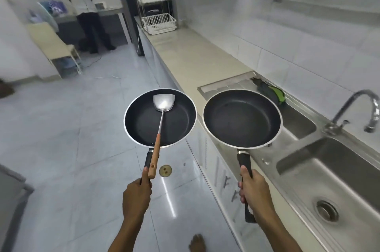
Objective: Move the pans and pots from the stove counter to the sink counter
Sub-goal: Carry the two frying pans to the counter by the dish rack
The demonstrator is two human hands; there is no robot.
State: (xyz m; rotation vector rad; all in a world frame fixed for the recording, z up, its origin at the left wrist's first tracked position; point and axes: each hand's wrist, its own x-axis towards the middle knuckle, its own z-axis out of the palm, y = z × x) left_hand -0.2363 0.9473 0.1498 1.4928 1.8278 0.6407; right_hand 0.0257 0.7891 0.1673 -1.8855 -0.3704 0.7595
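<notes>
Carrying two frying pans toward the sink bench.

Left grip (137, 192) closed on spatula pan (160, 117) handle; right grip (254, 189) closed on empty pan (242, 118) handle. Best kept level, lowered onto bench (185, 54) ahead.

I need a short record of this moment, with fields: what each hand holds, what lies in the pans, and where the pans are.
left hand: grips handle of left pan, together with the spatula handle
right hand: grips handle of right pan
in left pan: metal spatula, wooden handle
in right pan: nothing
position: both pans held in the air; left over the floor, right over the counter edge by the sink
</notes>
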